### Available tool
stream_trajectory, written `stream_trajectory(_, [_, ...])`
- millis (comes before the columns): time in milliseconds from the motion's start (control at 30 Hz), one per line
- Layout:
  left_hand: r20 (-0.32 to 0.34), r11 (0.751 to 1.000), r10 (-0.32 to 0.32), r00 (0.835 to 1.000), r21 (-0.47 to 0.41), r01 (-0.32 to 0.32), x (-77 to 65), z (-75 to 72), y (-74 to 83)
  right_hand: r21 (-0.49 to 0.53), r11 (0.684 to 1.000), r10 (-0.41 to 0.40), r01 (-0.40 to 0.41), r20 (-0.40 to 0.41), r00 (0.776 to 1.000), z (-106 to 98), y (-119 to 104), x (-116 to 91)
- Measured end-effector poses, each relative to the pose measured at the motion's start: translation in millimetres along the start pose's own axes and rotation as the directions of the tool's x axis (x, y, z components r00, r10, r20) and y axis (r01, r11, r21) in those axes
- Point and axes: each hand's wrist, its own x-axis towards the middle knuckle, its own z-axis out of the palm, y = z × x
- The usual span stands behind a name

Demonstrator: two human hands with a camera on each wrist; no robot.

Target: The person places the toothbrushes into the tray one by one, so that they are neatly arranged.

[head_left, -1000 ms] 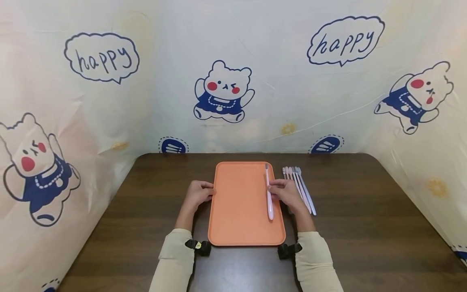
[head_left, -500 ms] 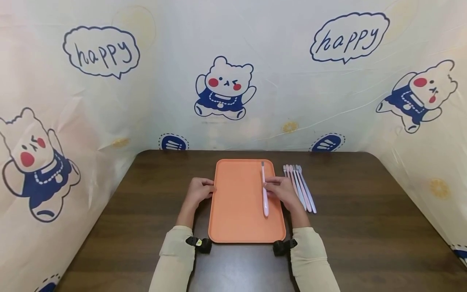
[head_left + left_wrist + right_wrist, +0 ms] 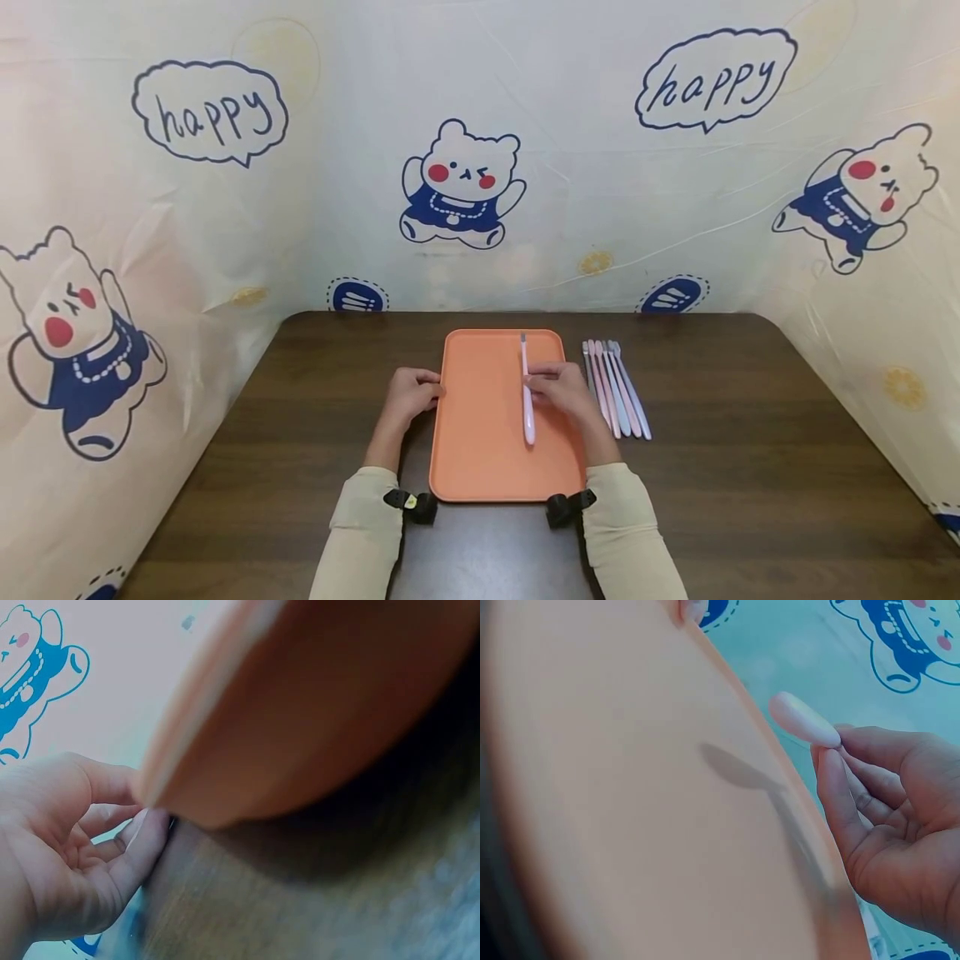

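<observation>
An orange rectangular tray lies on the table. My left hand pinches its left rim between thumb and fingers; in the left wrist view those fingertips meet at the tray edge. Over the right half of the tray, my right hand holds a pale pink toothbrush, its small grey-tipped head pointing away from me. The right wrist view shows the toothbrush handle end between thumb and fingertips, raised above the tray, with its shadow cast on the tray surface.
Several pink, white and bluish toothbrushes lie side by side on the brown wooden table, just right of the tray. A cloth backdrop with printed bears surrounds the table at the back and both sides.
My right hand has carried the toothbrush leftward from near the tray's right edge, farther in over the tray. The left hand keeps its place on the left rim.
</observation>
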Motion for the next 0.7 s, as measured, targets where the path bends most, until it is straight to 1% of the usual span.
stream_trajectory(167, [0.001, 1.0, 0.001, 1.0, 0.002, -0.001, -0.3, -0.3, -1.0, 0.029, 1.0, 0.005, -0.005, 0.01, 1.0, 8, 0, 1])
stream_trajectory(367, [0.01, 1.0, -0.001, 1.0, 0.01, 0.001, 0.4, 0.7, -2.7, 0.078, 0.996, 0.044, -0.047, 0.043, 0.998, 18, 4, 1])
stream_trajectory(533, [0.005, 1.0, 0.002, 1.0, 0.015, -0.002, 0.0, 0.8, -2.8, 0.112, 0.992, 0.055, -0.062, 0.06, 0.997, 27, 4, 3])
stream_trajectory(700, [-0.005, 1.0, 0.008, 1.0, 0.001, -0.008, 0.2, 1.0, -2.0, 0.132, 0.988, 0.066, -0.079, 0.102, 0.993, 37, 2, 5])
